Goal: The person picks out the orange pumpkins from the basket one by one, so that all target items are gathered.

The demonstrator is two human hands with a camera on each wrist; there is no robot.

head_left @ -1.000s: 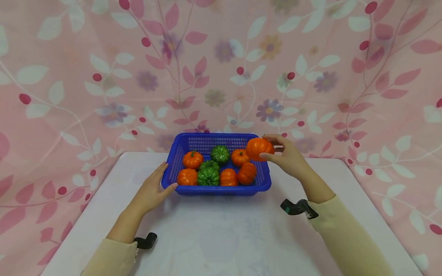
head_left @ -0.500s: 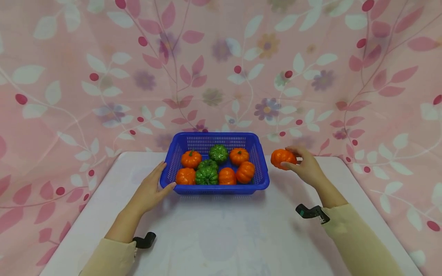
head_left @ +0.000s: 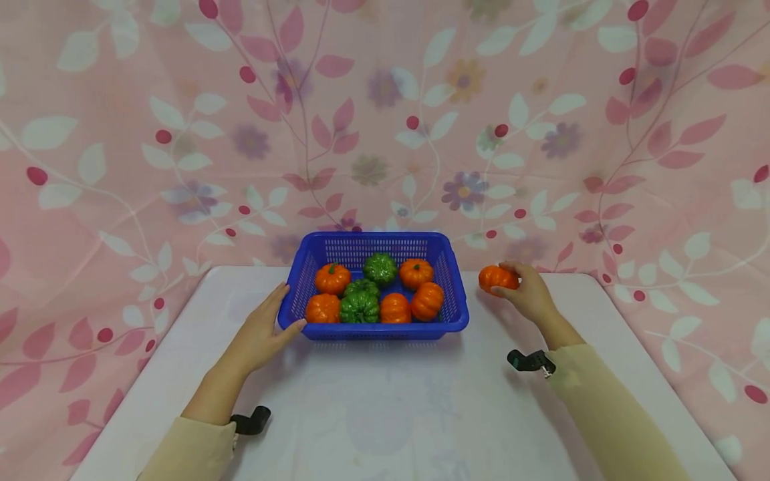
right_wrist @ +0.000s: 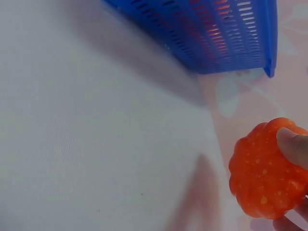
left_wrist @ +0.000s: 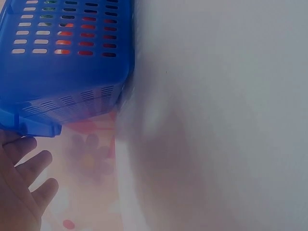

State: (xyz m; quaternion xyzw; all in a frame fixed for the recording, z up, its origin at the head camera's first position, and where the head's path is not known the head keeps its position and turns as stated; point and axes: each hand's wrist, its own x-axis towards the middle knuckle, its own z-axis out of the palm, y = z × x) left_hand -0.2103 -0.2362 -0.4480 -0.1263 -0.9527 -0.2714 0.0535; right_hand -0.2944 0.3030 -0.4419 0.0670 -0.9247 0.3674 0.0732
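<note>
In the head view my right hand (head_left: 532,294) grips a small orange pumpkin (head_left: 496,279), to the right of the blue basket (head_left: 373,329). The right wrist view has the thumb lying across this ribbed pumpkin (right_wrist: 264,171); most other fingers are cut off. Whether it touches the table is hard to tell. My left hand (head_left: 261,331) rests at the basket's left end, thumb by the near rim and fingers along the side. In the left wrist view its fingers are loosely extended below the basket rim (left_wrist: 41,127). Inside the basket lie several orange pumpkins (head_left: 333,278) and green ones (head_left: 380,268).
A white table (head_left: 385,414) carries the basket. Behind it hangs a pink cloth (head_left: 385,133) with leaves and flowers. Black wrist cameras (head_left: 252,420) sit at both sleeve cuffs.
My right hand has carried the orange pumpkin from above the basket's right end out to the right and down toward the table. My left hand has stayed at the basket.
</note>
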